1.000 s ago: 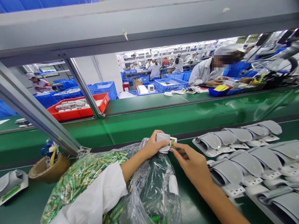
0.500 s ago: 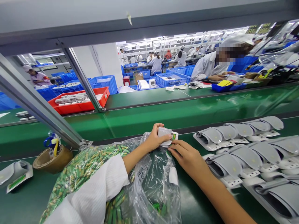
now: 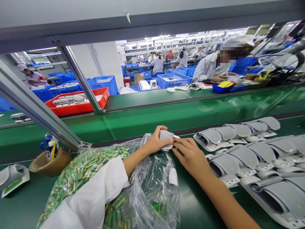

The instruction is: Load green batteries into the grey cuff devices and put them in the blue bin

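My left hand (image 3: 159, 140) is wrapped round a wrist blood pressure monitor (image 3: 166, 139) with a folded grey cuff. The fingers of my right hand (image 3: 190, 156) are pinched at the monitor's white end, where my fingertips hide the detail. Below my hands lies a clear plastic bag (image 3: 152, 194) of green and gold batteries (image 3: 92, 173), part of it under my left forearm. Rows of similar monitors with grey cuffs (image 3: 247, 156) stand to the right. Another monitor (image 3: 15, 178), with green showing in its white base, lies at the far left.
A brown pot (image 3: 51, 163) with scissors and tools stands left of the bag, by a metal post (image 3: 69, 68). Beyond the green bench ledge (image 3: 147, 117) are a red tray (image 3: 78, 101) of parts, blue crates (image 3: 175, 80) and a co-worker (image 3: 212, 66) bending over the opposite bench.
The green batteries seen in the monitor's white end half a second ago are now out of sight, and my right fingers sit closer against it. The whole view has shifted slightly.
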{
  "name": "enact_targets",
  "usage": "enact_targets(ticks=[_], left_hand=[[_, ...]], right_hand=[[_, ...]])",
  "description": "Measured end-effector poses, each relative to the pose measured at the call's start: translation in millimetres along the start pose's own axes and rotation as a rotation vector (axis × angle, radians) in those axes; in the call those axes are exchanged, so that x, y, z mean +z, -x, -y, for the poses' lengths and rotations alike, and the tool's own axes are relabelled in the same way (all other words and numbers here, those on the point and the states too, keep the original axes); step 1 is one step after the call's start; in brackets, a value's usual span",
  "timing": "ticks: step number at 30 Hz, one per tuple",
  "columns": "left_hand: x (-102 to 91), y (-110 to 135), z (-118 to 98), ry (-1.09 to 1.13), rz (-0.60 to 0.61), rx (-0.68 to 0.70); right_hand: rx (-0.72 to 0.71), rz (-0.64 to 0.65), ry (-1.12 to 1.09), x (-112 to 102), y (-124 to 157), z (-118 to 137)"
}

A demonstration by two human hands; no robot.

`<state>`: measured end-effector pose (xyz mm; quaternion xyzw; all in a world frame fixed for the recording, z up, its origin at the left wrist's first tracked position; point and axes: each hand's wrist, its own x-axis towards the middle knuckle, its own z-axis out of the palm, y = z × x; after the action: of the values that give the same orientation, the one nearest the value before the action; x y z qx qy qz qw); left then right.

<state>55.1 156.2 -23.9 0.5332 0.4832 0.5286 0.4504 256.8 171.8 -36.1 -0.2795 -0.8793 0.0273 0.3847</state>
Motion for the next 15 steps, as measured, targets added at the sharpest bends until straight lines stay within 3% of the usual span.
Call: enact_targets(ticks=[4, 8, 15], left_hand=[[-3.2, -0.8, -3.0, -0.013, 0.026, -0.036], [-2.2, 0.4, -6.3, -0.001, 0.038, -0.037], [0.2, -5.1, -6.3, 0.078, 0.026, -0.070]], right_hand=[[0.277, -0.070, -0.226, 7.8, 0.5, -0.3], [0.594, 0.029, -0.622, 12.2, 0.2, 6.8], [0.752, -0.040, -0.856, 12.0, -9.7, 7.7]])
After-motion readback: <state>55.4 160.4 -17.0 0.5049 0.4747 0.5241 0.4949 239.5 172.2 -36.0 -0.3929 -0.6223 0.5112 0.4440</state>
